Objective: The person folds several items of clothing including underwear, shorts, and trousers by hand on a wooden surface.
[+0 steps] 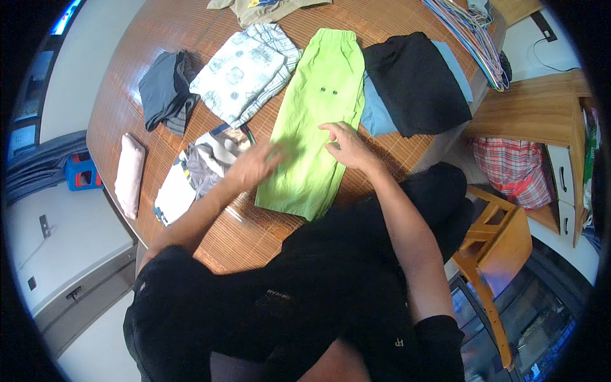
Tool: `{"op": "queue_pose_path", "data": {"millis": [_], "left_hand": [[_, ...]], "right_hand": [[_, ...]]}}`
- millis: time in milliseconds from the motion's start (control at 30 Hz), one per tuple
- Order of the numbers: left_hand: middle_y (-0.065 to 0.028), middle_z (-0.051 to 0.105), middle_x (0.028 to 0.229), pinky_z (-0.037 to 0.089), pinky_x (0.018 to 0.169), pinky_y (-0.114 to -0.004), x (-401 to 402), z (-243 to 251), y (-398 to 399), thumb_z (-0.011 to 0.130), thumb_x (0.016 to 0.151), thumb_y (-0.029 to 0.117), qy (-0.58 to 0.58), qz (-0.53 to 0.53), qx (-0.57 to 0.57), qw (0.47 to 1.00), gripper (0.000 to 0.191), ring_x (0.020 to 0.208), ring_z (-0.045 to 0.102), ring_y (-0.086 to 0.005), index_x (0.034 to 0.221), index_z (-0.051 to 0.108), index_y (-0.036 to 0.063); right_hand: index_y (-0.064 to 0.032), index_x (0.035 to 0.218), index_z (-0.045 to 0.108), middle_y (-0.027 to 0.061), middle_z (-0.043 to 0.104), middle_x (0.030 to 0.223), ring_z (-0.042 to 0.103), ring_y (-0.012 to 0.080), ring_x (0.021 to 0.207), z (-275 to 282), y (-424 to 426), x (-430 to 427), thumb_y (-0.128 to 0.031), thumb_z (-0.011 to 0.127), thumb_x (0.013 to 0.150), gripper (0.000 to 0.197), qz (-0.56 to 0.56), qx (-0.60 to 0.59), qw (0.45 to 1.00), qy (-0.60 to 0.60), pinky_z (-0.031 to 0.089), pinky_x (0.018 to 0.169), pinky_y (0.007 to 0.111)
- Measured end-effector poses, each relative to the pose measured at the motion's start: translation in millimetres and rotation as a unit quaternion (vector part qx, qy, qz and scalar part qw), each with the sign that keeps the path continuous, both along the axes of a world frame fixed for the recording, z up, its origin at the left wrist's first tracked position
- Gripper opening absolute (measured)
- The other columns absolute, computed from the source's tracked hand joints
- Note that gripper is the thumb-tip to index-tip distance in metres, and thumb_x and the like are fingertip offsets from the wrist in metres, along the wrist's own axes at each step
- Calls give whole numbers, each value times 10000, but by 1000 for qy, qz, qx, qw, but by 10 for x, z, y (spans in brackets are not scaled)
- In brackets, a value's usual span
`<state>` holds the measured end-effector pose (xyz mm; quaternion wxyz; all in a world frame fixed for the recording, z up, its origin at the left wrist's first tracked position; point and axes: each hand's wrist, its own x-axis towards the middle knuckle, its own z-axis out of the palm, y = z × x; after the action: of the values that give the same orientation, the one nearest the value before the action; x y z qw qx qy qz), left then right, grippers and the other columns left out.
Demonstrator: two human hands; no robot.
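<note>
Bright lime-green trousers (315,124) lie lengthwise before me, their elastic waistband at the far end and two small dark marks on the fabric. Over their right side is my right hand (347,145), its index finger extended, thumb apart and nothing in its grasp. My left hand (255,164), blurred, hovers at the left edge of the trousers with its fingers loosely spread and holds nothing visible. Close beside that hand and partly behind the forearm is a loose heap of grey and white clothes (207,157). Whether either hand touches the green cloth is hard to tell.
On the wooden table (229,250) are folded white patterned clothes (238,71), dark grey clothes (164,90), a black garment (417,83) over blue cloth, and a pale pink roll (130,174). Hangers (470,38) lie at the far right edge. A wooden chair (501,248) stands right.
</note>
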<state>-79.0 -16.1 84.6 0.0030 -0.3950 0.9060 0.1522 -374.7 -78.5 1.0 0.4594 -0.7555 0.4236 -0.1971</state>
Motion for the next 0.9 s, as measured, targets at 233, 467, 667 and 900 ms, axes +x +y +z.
{"op": "queue_pose_path", "data": {"millis": [233, 467, 667, 900], "left_hand": [[-124, 432, 1508, 368, 1201, -434, 224, -172, 871, 774, 795, 177, -43, -25, 35, 998, 829, 1410, 431, -333, 1541, 417, 227], [-122, 515, 1419, 374, 1154, -507, 203, -312, 954, 785, 735, 238, 30, -50, 10, 998, 671, 1318, 518, -314, 1368, 574, 165], [-103, 675, 1185, 535, 930, -445, 114, -432, 799, 764, 753, 165, 129, 14, 51, 990, 490, 1073, 664, -330, 1226, 646, 116], [-177, 742, 936, 575, 807, -404, -33, -309, 99, 701, 861, 186, 167, 148, 275, 935, 431, 824, 724, -269, 1273, 655, 68]], "right_hand": [[-59, 1263, 642, 91, 655, 998, 644, 224, 925, 73, 47, -60, -90, 642, 953, 311, -78, 108, 988, -72, 523, 851, 348], [-53, 1269, 621, 157, 668, 1119, 680, 285, 1034, 406, 583, -373, -93, 640, 945, 328, -87, 22, 996, 8, 536, 914, 399], [-77, 1386, 537, 175, 580, 1308, 577, 344, 1235, 720, 901, -202, -277, 774, 864, 607, 69, -19, 996, 62, 468, 1074, 458], [-123, 1600, 198, 228, 388, 1547, 401, 414, 1424, 699, 1017, 77, -509, 917, 646, 1255, 142, -39, 984, 101, 336, 1194, 545]]}}
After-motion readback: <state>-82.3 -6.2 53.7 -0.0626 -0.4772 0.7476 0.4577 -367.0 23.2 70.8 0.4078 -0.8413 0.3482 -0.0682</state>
